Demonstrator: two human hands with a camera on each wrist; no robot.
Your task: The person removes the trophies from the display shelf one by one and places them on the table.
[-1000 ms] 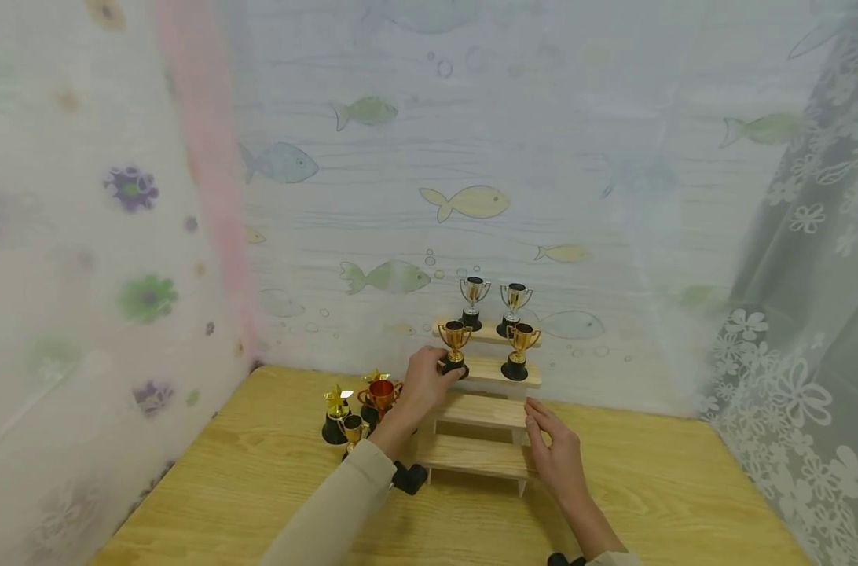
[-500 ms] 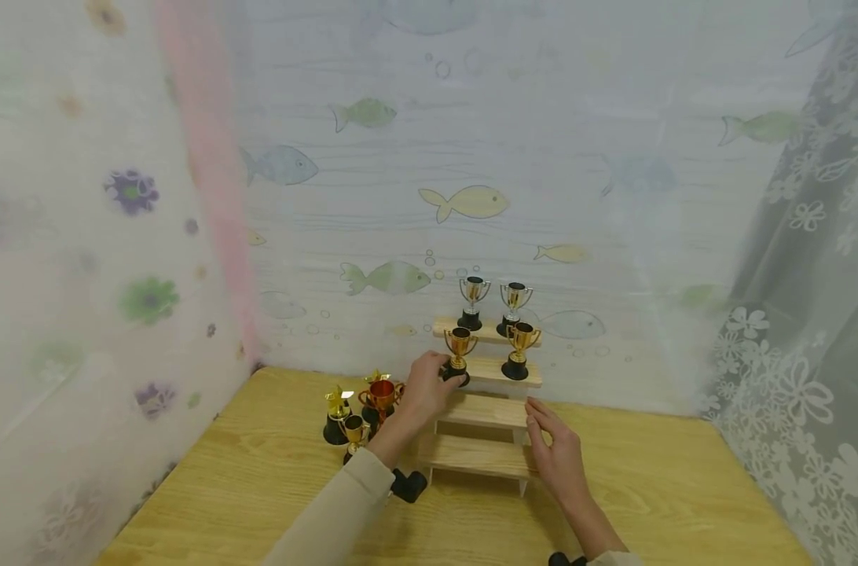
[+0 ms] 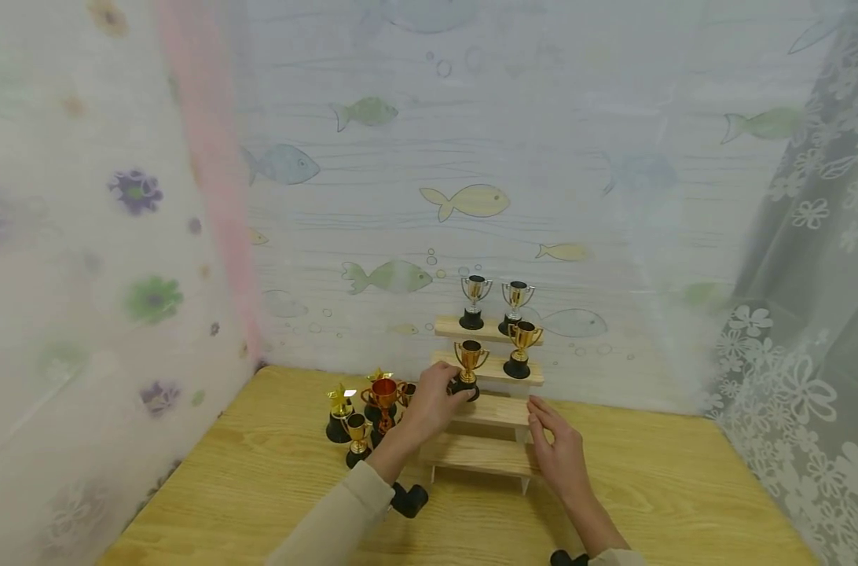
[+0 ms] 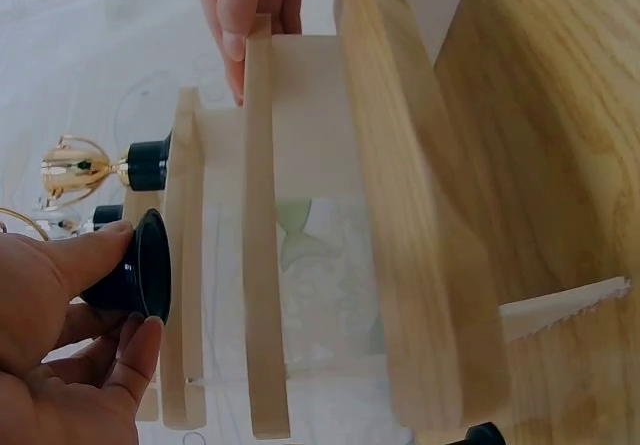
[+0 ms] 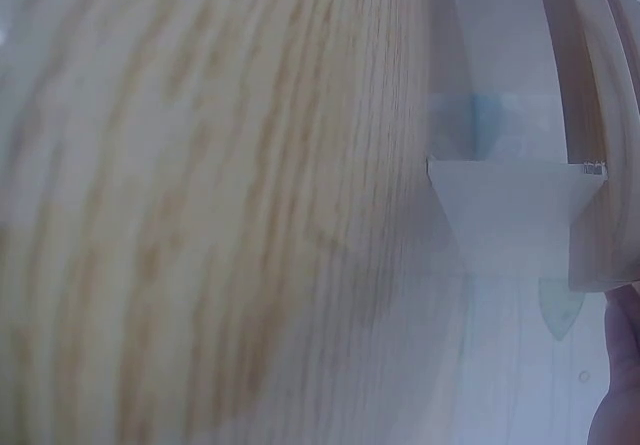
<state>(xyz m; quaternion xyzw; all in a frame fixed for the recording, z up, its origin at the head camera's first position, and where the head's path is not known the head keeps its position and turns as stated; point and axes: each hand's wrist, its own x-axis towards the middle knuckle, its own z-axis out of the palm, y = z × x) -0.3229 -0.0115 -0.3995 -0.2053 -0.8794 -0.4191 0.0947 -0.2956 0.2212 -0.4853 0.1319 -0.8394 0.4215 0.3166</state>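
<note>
In the head view my left hand [image 3: 429, 402] grips a small gold trophy cup [image 3: 471, 358] by its black base [image 4: 138, 265]. The left wrist view shows the base's rim tilted toward the camera, apart from the shelf boards. My right hand [image 3: 559, 450] holds the right side of the stepped wooden display stand [image 3: 482, 453], thumb and fingers at a shelf's end. Two silver trophies [image 3: 475, 289] stand on the top shelf, and another gold trophy [image 3: 523, 339] on the right of the second. The right wrist view catches only part of my right hand [image 5: 618, 375].
Left of the stand, several trophies cluster on the wood-grain table [image 3: 259, 479], including a red-orange cup [image 3: 383, 395] and a gold star trophy [image 3: 340, 404]. Black wrist-worn pieces [image 3: 409, 500] show by the left wrist. A fish-print curtain [image 3: 372, 196] hangs close behind the stand.
My left hand has lifted the gold trophy off the left of the second shelf and brought it forward, down and slightly right. My right hand stays at the stand's side.
</note>
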